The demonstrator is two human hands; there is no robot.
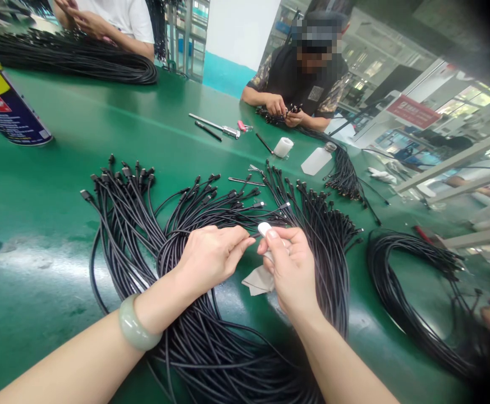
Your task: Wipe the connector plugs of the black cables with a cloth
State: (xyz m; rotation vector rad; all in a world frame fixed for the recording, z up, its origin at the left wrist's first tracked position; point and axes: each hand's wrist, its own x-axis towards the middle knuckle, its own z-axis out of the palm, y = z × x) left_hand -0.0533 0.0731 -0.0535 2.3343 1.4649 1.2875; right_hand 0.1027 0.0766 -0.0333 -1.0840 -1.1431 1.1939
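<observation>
My left hand (213, 259), with a pale green bangle (137, 322) on its wrist, rests above a large spread of black cables with small connector ends (211, 224). Its fingertips reach towards a small white wad (265, 229), which my right hand (290, 270) grips between thumb and fingers. I cannot tell whether my left fingers pinch anything. A crumpled beige cloth (258, 281) lies on the cables just below my hands.
On the green workbench (46, 185) stand a yellow-and-blue spray can (7, 95), a white tape roll (283, 147), a plastic bottle (315, 161) and metal hand tools (213, 124). Black cable coils lie back left (68, 56) and right (413, 292). A co-worker's hands (284, 109) work on cable ends opposite.
</observation>
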